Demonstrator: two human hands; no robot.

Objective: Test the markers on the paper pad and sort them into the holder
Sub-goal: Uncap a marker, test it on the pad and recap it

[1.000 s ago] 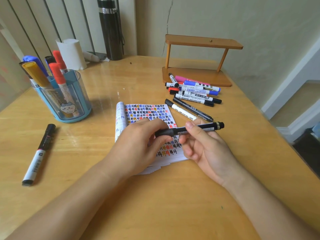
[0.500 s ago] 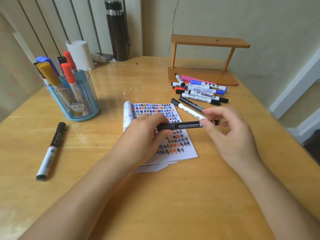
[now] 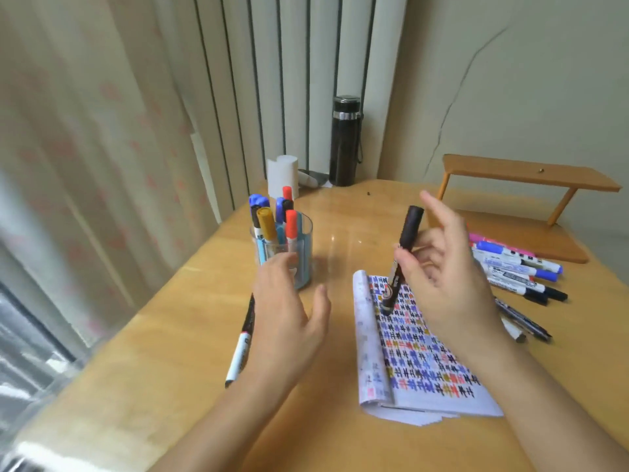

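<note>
Right hand (image 3: 442, 281) pinches a black marker (image 3: 409, 231) between thumb and fingers, other fingers spread; the marker is tilted near upright, its lower end over the top part of the paper pad (image 3: 429, 366), contact unclear. Left hand (image 3: 286, 315) is open and relaxed, holding nothing, just in front of the clear blue holder (image 3: 305, 238). Hands are apart. The holder has yellow, blue and red markers standing in it. A black-and-white marker (image 3: 239, 357) lies on the wooden surface (image 3: 163, 386), partly hidden by the left hand. A marker pile (image 3: 517, 271) lies right of the pad, beside a wooden shelf riser (image 3: 524, 174). A black bottle (image 3: 345, 141) stands at the far edge.
</note>
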